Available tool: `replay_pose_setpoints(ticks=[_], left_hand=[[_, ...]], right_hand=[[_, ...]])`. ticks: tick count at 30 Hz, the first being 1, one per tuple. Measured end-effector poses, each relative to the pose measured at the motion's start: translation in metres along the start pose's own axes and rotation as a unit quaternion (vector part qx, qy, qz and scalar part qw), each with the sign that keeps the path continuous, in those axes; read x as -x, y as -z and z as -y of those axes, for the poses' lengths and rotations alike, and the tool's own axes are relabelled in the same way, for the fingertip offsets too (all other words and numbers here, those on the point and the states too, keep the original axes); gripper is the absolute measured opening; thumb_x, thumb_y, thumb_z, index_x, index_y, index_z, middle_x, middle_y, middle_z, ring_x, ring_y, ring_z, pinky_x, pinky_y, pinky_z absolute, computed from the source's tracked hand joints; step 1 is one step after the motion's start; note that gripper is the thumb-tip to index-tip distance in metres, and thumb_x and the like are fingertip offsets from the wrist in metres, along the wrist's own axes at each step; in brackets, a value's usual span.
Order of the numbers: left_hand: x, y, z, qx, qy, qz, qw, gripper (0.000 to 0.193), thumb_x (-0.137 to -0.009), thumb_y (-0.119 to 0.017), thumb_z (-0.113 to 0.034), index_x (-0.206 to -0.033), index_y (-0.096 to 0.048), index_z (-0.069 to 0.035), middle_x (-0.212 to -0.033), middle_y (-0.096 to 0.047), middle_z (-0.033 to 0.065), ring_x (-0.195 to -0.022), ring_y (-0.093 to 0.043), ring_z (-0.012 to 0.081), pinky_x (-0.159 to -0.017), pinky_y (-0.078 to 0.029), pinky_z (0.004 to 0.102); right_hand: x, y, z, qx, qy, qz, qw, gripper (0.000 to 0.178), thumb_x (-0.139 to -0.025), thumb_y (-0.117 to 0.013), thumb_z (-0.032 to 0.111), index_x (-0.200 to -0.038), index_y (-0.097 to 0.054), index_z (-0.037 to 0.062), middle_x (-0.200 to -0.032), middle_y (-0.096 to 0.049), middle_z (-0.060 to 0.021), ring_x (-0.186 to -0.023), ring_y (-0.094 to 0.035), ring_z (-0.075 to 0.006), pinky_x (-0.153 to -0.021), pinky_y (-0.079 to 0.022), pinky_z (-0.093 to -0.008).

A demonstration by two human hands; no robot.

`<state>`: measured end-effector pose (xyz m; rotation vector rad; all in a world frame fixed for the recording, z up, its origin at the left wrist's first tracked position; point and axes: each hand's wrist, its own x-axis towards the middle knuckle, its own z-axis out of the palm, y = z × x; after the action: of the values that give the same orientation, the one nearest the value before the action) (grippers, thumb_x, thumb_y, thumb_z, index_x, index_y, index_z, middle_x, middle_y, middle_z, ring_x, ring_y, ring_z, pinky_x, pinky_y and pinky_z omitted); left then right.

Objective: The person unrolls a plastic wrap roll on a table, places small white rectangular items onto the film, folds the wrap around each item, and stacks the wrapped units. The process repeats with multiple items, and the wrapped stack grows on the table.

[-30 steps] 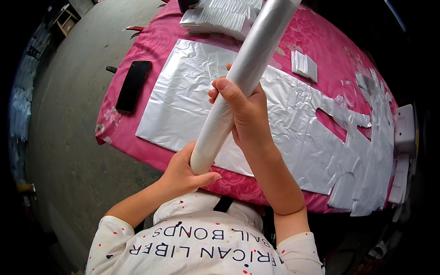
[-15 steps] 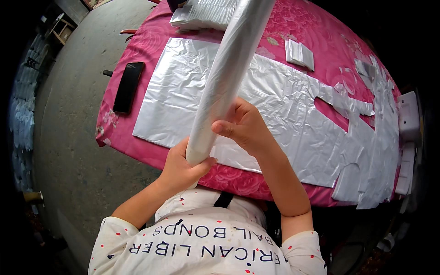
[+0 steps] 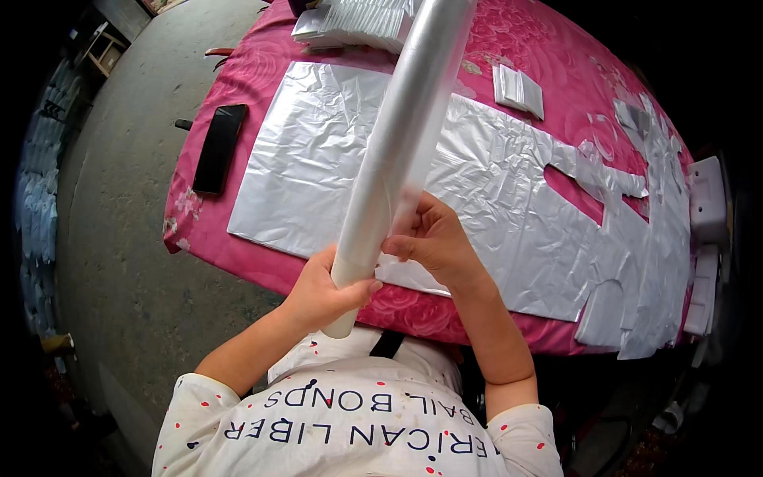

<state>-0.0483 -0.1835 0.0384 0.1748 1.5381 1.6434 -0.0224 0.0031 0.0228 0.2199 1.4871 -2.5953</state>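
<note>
"While the left hand [image 3: 322,290] has stayed at the lower end of the plastic roll [image 3: 404,127], what has changed since a second ago?"

"Mostly the right hand [image 3: 433,242]. A second ago it was wrapped around the roll's middle; now it is much lower, close to the left one."

"And the roll itself?"

"Along its right side a see-through flap of loose film [image 3: 427,151] stands away from it, where a second ago the surface looked tightly wound. Its pale bottom end also pokes out below the left hand now."

"So where does the roll lie relative to the hands?"

"It rises from the left hand, tilted with its top leaning right, and passes to the left of the right hand. The upper end runs out of view."

"How do the hands stand?"

"They are near each other but apart. The left is clamped around the roll, thumb across the front. The right has its fingers curled at the flap, partly behind it; whether they pinch the film cannot be told."

"Anything moved on the table?"

"No, the flat plastic sheets [image 3: 310,143] lie behind the roll on the pink tablecloth [image 3: 421,314] as before, with the black phone [image 3: 219,149] to their left."
</note>
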Motion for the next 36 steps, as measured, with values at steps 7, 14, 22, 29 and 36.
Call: replay_pose_setpoints(ticks=[7, 14, 22, 29, 36], left_hand=[[-0.007, 0.013, 0.009, 0.214, 0.074, 0.331, 0.916, 0.063, -0.069, -0.073, -0.041, -0.108, -0.050, 0.002, -0.095, -0.057, 0.0105, -0.075, -0.059, 0.0164, -0.064, -0.052, 0.0321], [-0.017, 0.009, 0.011, 0.087, 0.013, 0.098, 0.991, 0.087, -0.075, -0.052, -0.069, -0.126, -0.040, 0.001, -0.100, -0.058, 0.0107, -0.103, -0.054, 0.0197, -0.075, -0.050, 0.0306], [0.007, 0.041, 0.026, -0.080, 0.123, 0.119, 0.982, 0.056, -0.088, -0.048, -0.053, -0.113, -0.049, -0.003, -0.084, -0.055, 0.0055, -0.067, -0.056, 0.0108, -0.058, -0.048, 0.0261], [0.054, 0.069, 0.055, -0.102, 0.239, 0.116, 0.959, 0.047, -0.089, -0.054, -0.040, -0.115, -0.051, -0.001, -0.085, -0.056, 0.0059, -0.073, -0.056, 0.0115, -0.063, -0.049, 0.0271], [0.061, 0.070, 0.056, -0.091, 0.236, 0.118, 0.960, 0.049, -0.090, -0.053, -0.039, -0.121, -0.047, -0.002, -0.096, -0.056, 0.0068, -0.077, -0.058, 0.0129, -0.064, -0.050, 0.0281]], right_hand=[[0.005, 0.000, -0.011, 0.052, 0.093, 0.143, 0.984, 0.043, -0.064, -0.083, 0.017, -0.099, -0.063, 0.0022, -0.088, -0.065, -0.0028, -0.079, -0.061, -0.0103, -0.070, -0.049, -0.0261], [0.029, -0.020, 0.001, 0.272, -0.003, -0.084, 0.959, 0.037, -0.068, -0.079, 0.027, -0.090, -0.063, 0.0024, -0.061, -0.055, 0.0017, -0.055, -0.049, -0.0064, -0.053, -0.042, -0.0249], [0.041, 0.009, -0.012, 0.300, -0.084, -0.052, 0.949, 0.042, -0.068, -0.079, 0.030, -0.091, -0.062, -0.0006, -0.064, -0.059, -0.0027, -0.058, -0.054, -0.0085, -0.056, -0.044, -0.0236], [0.033, 0.093, 0.030, 0.244, 0.005, -0.258, 0.935, 0.027, -0.080, -0.070, 0.023, -0.093, -0.062, 0.0006, -0.075, -0.061, -0.0006, -0.066, -0.053, -0.0054, -0.060, -0.043, -0.0189], [0.004, 0.099, 0.044, 0.270, -0.011, -0.195, 0.943, 0.024, -0.085, -0.063, 0.024, -0.096, -0.062, 0.0026, -0.079, -0.061, 0.0003, -0.064, -0.053, -0.0041, -0.057, -0.043, -0.0189]])
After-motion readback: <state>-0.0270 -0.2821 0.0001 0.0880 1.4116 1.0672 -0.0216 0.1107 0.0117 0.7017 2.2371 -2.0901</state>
